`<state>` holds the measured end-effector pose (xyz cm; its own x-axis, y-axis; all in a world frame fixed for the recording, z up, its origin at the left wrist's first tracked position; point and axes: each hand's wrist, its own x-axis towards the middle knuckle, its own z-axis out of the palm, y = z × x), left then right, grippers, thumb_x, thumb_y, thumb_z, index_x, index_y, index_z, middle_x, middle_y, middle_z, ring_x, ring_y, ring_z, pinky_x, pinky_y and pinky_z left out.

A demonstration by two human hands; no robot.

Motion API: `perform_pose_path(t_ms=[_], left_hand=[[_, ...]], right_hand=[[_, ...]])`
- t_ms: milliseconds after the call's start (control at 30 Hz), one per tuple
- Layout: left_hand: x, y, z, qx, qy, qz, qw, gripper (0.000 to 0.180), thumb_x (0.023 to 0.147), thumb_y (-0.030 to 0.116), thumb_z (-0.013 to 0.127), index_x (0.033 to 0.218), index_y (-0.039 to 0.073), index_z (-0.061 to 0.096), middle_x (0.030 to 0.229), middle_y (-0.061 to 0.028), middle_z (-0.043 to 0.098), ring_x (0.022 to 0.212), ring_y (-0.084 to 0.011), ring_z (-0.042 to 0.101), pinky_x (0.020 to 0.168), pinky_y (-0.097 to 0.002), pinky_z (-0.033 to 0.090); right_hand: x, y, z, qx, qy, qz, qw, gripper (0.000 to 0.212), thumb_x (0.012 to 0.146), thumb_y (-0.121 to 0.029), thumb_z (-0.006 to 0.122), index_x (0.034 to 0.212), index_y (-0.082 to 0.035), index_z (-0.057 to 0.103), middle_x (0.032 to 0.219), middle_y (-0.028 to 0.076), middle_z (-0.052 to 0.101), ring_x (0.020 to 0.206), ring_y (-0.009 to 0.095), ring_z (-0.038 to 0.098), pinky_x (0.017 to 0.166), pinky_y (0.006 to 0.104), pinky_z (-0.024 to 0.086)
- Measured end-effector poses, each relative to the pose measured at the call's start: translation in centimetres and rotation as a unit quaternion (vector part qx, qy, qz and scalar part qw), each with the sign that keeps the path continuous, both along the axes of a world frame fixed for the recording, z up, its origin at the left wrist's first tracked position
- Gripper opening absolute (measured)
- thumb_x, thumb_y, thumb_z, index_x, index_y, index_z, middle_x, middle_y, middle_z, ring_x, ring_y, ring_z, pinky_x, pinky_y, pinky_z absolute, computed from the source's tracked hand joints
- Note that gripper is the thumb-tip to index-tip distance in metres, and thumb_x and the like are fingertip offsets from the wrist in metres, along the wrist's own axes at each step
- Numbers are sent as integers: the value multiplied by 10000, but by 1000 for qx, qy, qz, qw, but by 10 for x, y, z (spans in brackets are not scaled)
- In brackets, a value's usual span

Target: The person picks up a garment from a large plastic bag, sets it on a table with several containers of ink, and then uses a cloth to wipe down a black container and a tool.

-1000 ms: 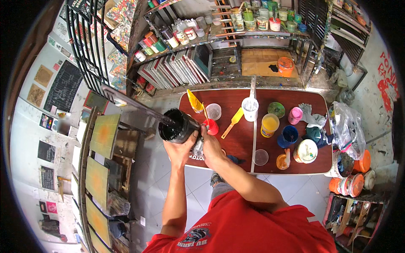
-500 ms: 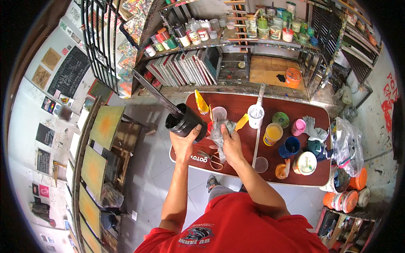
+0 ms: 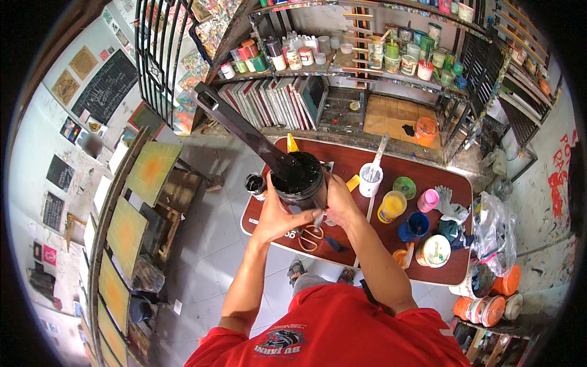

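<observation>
A dark plastic tub (image 3: 315,197) of black paint or ink is held up over the table's left part. My left hand (image 3: 278,219) wraps its left side, the thumb lying across the front. Around its right side my right hand (image 3: 342,202) is closed, fingertips hidden behind the wall. A greyish scrap, perhaps the crumpled rag, shows below the tub, mostly covered by my hands. From the tub a long dark spatula (image 3: 244,125) leans out to the upper left. Beneath lie scissors (image 3: 310,238) with orange handles. A small jar (image 3: 255,183) smeared black stands left of the tub.
The red-brown table (image 3: 342,238) carries a white tub (image 3: 370,174) with a spatula, a yellow tub (image 3: 391,207), a blue cup (image 3: 414,226), a pink cup (image 3: 428,200) and grey gloves (image 3: 451,208). Paint shelves stand behind; a rack of boards (image 3: 125,232) is at left.
The tub has moved right and tilted toward me, its black contents now showing. My right hand, which held a crumpled grey rag beside it, now grips the tub's right side.
</observation>
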<state>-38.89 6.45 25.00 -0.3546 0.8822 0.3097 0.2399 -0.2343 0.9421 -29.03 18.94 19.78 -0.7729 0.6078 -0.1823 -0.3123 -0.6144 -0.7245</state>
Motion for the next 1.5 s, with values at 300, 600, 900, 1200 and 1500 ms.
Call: perform_pose_path(t_ms=[300,600,900,1200,1500], left_hand=[[7,6,10,35,-47,2,998,616,645,56,826,1208,-7,586,1140,-69,653,1040,-169,613,951,-328,482],[3,10,-3,25,17,177,984,743,634,147,896,1223,-29,479,1125,-113,651,982,-183,647,879,-325,527],[21,10,3,-8,88,314,945,834,628,173,912,1271,-43,427,1150,-175,630,1035,-252,634,916,-370,503],[3,17,-24,0,111,351,930,911,662,171,887,1367,-62,360,1175,-219,617,1084,-307,620,960,-388,471],[-14,18,-53,17,41,368,929,742,639,154,888,1216,-29,458,1096,-121,612,962,-203,610,883,-336,492]], right_hand=[[12,3,17,133,-112,-27,984,520,1050,-463,344,1132,-42,639,955,49,660,857,156,618,755,326,480],[15,-28,49,484,-84,-282,824,486,941,-89,565,1408,1,466,1183,250,637,1071,378,632,966,409,469],[17,-63,46,621,-222,-302,689,282,870,-65,619,1133,36,633,1133,229,650,939,397,668,779,465,557],[21,-72,51,721,-204,-271,604,311,818,-59,647,1111,38,613,1042,189,620,917,328,652,764,410,558],[66,24,26,-64,320,-148,933,385,989,-199,503,1339,-41,509,1299,171,577,1150,327,606,839,408,575]])
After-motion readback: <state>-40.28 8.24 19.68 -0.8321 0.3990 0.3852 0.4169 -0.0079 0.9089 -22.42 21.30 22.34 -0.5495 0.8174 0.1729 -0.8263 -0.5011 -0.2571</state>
